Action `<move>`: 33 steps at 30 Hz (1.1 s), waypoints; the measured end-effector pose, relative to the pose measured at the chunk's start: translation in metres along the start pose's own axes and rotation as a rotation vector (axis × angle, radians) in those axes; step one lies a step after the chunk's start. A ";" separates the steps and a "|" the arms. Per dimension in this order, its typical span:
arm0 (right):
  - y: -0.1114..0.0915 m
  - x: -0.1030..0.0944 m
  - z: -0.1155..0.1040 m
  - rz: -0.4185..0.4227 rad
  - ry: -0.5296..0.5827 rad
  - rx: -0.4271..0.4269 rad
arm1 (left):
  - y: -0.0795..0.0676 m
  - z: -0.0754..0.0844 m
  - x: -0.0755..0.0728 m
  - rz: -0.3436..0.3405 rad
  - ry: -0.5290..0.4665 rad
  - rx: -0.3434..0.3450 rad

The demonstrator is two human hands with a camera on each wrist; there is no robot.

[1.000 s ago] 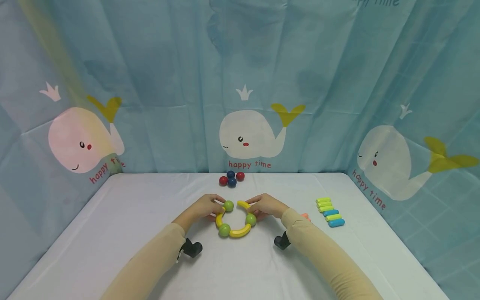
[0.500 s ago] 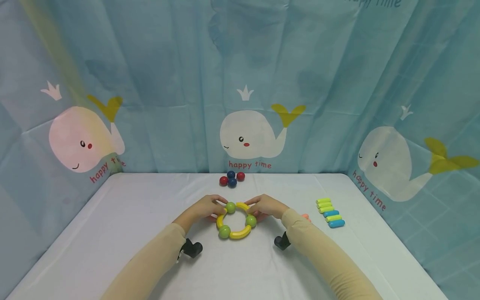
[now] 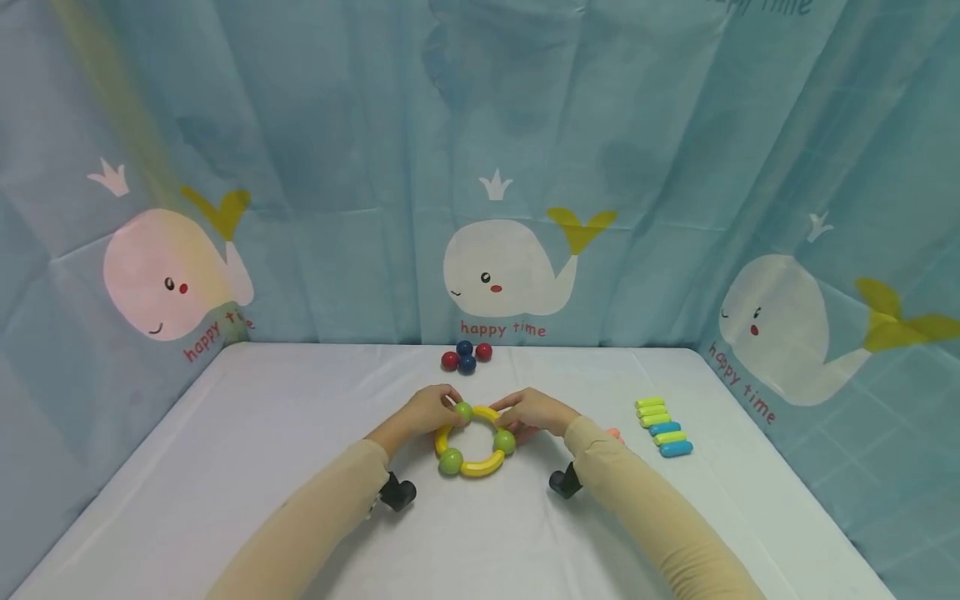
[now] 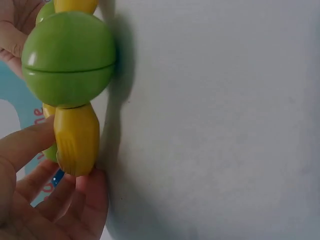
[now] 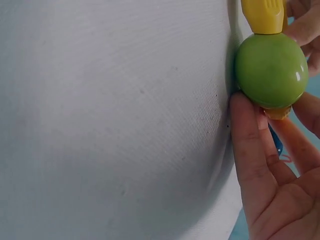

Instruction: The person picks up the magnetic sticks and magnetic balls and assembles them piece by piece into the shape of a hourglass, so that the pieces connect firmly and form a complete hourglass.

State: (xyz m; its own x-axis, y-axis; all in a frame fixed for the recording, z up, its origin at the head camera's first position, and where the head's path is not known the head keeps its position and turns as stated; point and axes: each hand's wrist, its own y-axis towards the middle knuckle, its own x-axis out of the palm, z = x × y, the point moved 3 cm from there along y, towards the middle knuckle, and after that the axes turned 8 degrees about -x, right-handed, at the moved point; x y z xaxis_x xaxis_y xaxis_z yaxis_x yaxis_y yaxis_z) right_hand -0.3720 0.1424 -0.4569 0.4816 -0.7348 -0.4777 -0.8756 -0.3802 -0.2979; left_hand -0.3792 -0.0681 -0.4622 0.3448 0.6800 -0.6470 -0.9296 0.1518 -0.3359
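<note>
A toy ring lies mid-table in the head view, made of green balls (image 3: 451, 461) joined by curved yellow rods (image 3: 482, 468). My left hand (image 3: 429, 410) pinches the ring's far green ball (image 3: 464, 412) between thumb and fingers, partly covering it. Opposite, my right hand (image 3: 536, 412) pinches the right-hand yellow rod, just above the green ball (image 3: 505, 442) there. The left wrist view shows a green ball (image 4: 69, 55) and a yellow rod (image 4: 77, 140) with the thumb alongside. In the right wrist view, fingers lie right under a green ball (image 5: 271, 70).
Red and blue balls (image 3: 467, 364) cluster at the table's far edge. Lime and blue short rods (image 3: 676, 449) lie in a row at the right. Some coral pieces (image 3: 615, 435) peek out behind the right sleeve. A whale-print curtain (image 3: 360, 208) surrounds the table (image 3: 300, 392).
The far green ball has moved right against the right-hand yellow rod, closing the ring's gap. My left hand has shifted from the left yellow rod to that ball; the right has barely moved.
</note>
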 end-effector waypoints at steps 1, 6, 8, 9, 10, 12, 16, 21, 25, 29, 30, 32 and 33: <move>0.000 0.001 0.000 -0.002 -0.002 -0.001 | 0.001 -0.001 0.000 -0.001 0.000 -0.001; -0.001 0.001 0.000 -0.002 0.001 0.005 | 0.002 -0.002 -0.001 -0.025 -0.009 -0.018; -0.003 -0.001 -0.001 0.004 0.002 0.005 | 0.002 -0.001 -0.002 -0.043 -0.016 -0.014; -0.004 -0.001 -0.001 0.007 0.001 0.002 | 0.001 0.000 -0.002 -0.054 -0.019 -0.014; -0.005 -0.001 -0.001 0.010 0.000 -0.001 | 0.000 0.000 -0.003 -0.067 -0.025 -0.015; -0.007 -0.002 0.000 0.017 0.012 -0.002 | -0.003 -0.001 -0.005 -0.095 -0.050 -0.024; -0.013 0.000 0.002 0.013 0.060 0.005 | -0.012 -0.007 -0.009 -0.148 -0.110 -0.081; -0.020 0.002 0.005 -0.009 0.105 0.023 | -0.021 -0.011 -0.008 -0.188 -0.128 -0.100; -0.023 0.003 0.005 -0.013 0.143 0.029 | -0.021 -0.011 -0.005 -0.168 -0.161 -0.082; -0.024 0.003 0.006 -0.012 0.200 0.048 | -0.018 -0.012 -0.003 -0.138 -0.188 -0.086; -0.024 0.003 0.006 -0.011 0.207 0.052 | -0.018 -0.012 -0.003 -0.135 -0.192 -0.085; -0.024 0.003 0.007 -0.007 0.211 0.057 | -0.019 -0.013 -0.003 -0.135 -0.192 -0.077; -0.024 0.003 0.008 -0.004 0.211 0.058 | -0.020 -0.013 -0.003 -0.134 -0.195 -0.077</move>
State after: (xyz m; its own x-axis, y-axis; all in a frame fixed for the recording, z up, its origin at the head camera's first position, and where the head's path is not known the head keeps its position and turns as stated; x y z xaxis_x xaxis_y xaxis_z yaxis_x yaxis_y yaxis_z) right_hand -0.3496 0.1537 -0.4580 0.4609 -0.8370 -0.2950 -0.8673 -0.3544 -0.3496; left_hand -0.3603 -0.0824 -0.4622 0.4255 0.7845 -0.4512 -0.8620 0.1995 -0.4660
